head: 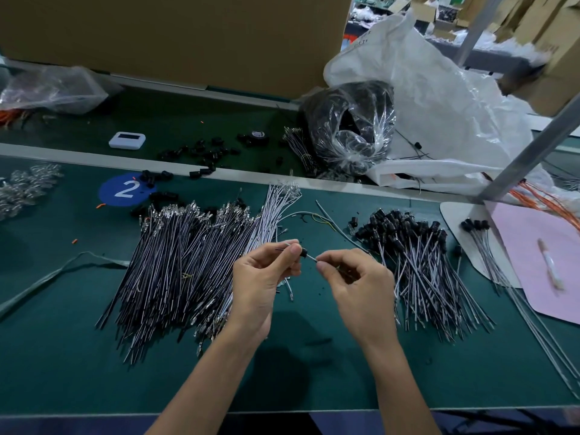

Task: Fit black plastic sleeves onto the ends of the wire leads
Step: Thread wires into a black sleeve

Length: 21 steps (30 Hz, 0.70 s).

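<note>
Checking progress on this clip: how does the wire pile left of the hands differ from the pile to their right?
The left pile is larger; the right pile is smaller. The left pile's far ends show bare metal terminals, while the right pile's far ends carry black sleeves. Both lie on the green mat.

Your left hand (266, 274) was raised in front of you, thumb and forefinger pinching the wire lead (311, 257), the other fingers curled beneath. Your right hand (354, 277) faced it, just beside, fingertips pinching the same lead; its lower fingers seemed curled into the palm. Both bare forearms reached up from below, converging.
</note>
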Each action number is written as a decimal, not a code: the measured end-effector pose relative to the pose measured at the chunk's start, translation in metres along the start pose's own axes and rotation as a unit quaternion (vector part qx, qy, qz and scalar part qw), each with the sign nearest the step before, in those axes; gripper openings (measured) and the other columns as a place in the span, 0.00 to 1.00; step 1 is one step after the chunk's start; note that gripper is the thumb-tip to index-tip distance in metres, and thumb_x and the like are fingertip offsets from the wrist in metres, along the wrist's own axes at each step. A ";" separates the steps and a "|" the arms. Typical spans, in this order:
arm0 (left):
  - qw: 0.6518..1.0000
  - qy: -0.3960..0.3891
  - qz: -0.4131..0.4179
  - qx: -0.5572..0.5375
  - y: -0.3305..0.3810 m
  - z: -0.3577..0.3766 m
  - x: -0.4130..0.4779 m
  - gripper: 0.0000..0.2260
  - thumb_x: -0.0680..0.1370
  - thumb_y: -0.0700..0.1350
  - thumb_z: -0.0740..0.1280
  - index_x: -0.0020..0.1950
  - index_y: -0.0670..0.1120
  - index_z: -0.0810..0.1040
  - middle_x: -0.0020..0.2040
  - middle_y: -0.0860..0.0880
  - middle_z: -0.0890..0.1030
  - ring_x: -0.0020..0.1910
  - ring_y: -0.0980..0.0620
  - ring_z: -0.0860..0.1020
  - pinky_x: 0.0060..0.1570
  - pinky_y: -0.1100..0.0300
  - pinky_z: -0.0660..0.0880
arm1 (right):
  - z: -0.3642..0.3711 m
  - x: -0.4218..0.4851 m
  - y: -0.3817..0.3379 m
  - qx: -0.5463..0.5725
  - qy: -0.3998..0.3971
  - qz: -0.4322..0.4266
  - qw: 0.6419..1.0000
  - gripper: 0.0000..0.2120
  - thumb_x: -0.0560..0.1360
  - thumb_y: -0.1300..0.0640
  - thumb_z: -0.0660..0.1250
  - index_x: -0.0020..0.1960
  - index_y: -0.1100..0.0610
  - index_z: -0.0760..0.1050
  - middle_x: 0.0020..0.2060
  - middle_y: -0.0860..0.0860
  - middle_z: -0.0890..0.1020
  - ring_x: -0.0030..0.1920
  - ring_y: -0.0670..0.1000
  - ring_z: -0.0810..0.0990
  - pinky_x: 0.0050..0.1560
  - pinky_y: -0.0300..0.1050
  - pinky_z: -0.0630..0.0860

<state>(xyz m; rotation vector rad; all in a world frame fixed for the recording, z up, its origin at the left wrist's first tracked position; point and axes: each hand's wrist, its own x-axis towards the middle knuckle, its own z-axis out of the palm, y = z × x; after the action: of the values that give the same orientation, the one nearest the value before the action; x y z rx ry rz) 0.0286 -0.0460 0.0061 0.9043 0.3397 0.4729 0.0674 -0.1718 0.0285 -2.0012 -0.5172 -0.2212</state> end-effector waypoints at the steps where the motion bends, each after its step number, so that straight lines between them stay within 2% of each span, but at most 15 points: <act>1: 1.000 0.000 0.001 0.005 0.000 0.000 0.000 0.11 0.58 0.49 0.78 0.37 0.45 0.87 0.37 0.48 0.84 0.31 0.56 0.79 0.35 0.64 0.78 | 0.000 0.000 0.001 0.000 0.000 0.002 1.000 0.10 0.70 0.67 0.75 0.41 0.52 0.83 0.37 0.45 0.83 0.39 0.45 0.81 0.43 0.42 0.77; 4: 0.999 -0.008 0.003 0.036 -0.002 -0.001 0.001 0.11 0.59 0.49 0.78 0.38 0.46 0.87 0.35 0.47 0.84 0.31 0.55 0.78 0.35 0.64 0.77 | -0.001 0.001 0.001 0.011 -0.003 0.010 1.000 0.09 0.70 0.67 0.75 0.40 0.53 0.83 0.37 0.46 0.83 0.39 0.46 0.81 0.43 0.42 0.77; 7: 0.998 -0.020 0.004 0.059 -0.005 0.002 -0.003 0.10 0.60 0.48 0.78 0.38 0.45 0.86 0.32 0.47 0.82 0.29 0.54 0.77 0.33 0.66 0.75 | 0.001 0.002 0.001 0.006 -0.009 -0.002 1.000 0.07 0.71 0.66 0.74 0.40 0.54 0.83 0.36 0.47 0.83 0.38 0.46 0.80 0.40 0.36 0.75; 11: 0.999 -0.001 -0.014 0.036 -0.007 0.001 -0.004 0.08 0.64 0.47 0.75 0.38 0.43 0.86 0.32 0.47 0.81 0.29 0.55 0.77 0.33 0.66 0.76 | 0.002 0.001 0.001 0.014 -0.030 0.033 0.999 0.08 0.71 0.66 0.75 0.41 0.53 0.82 0.36 0.46 0.83 0.37 0.42 0.80 0.39 0.29 0.72; 16: 0.999 -0.009 -0.033 0.037 -0.008 -0.001 -0.006 0.07 0.67 0.47 0.73 0.39 0.44 0.86 0.36 0.46 0.83 0.34 0.54 0.80 0.36 0.65 0.78 | 0.000 0.002 0.000 0.049 -0.060 0.039 0.996 0.09 0.69 0.61 0.77 0.47 0.51 0.84 0.31 0.45 0.78 0.31 0.42 0.74 0.36 0.32 0.70; 19: 0.998 0.001 -0.024 0.059 -0.009 -0.001 -0.008 0.08 0.67 0.49 0.73 0.40 0.45 0.87 0.39 0.47 0.84 0.37 0.55 0.79 0.36 0.66 0.76 | 0.003 0.003 0.000 0.036 -0.052 0.025 0.998 0.05 0.69 0.58 0.77 0.43 0.50 0.84 0.31 0.45 0.79 0.31 0.43 0.73 0.36 0.32 0.68; 21: 0.997 0.034 -0.006 0.071 -0.010 0.000 -0.009 0.08 0.67 0.48 0.73 0.41 0.45 0.86 0.41 0.48 0.83 0.39 0.57 0.78 0.36 0.66 0.75 | 0.005 0.002 0.001 0.010 -0.057 0.015 0.998 0.04 0.70 0.59 0.76 0.42 0.51 0.83 0.33 0.46 0.80 0.33 0.44 0.74 0.36 0.31 0.68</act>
<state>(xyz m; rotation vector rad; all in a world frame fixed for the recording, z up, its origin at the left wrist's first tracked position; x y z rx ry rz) 0.0235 -0.0558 -0.0008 1.0253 0.4456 0.4731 0.0696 -0.1674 0.0263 -2.0094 -0.5596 -0.0840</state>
